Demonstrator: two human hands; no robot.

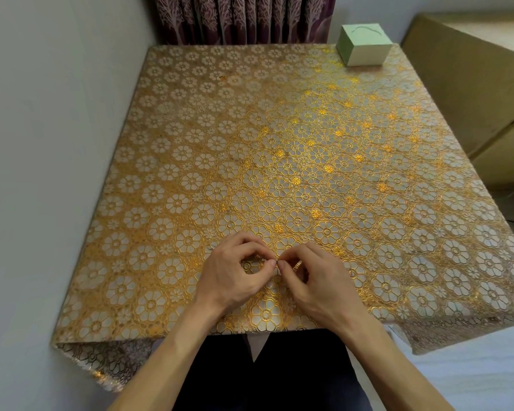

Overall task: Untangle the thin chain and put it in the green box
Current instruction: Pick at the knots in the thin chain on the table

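We note left hand (235, 271) and right hand (312, 280) both pinching the barely visible thin chain (277, 261); green box (364, 46) lies far forward-right, nearer the right.

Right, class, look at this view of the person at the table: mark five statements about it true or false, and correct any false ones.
1. The green box stands at the table's far right corner. True.
2. The left hand rests on the green box. False: both hands are near the table's near edge, far from the box.
3. The left hand and right hand meet fingertip to fingertip, pinching the thin chain, which is barely visible. True.
4. The tablecloth is plain blue. False: it has a gold flower pattern.
5. A curtain hangs behind the table's far edge. True.
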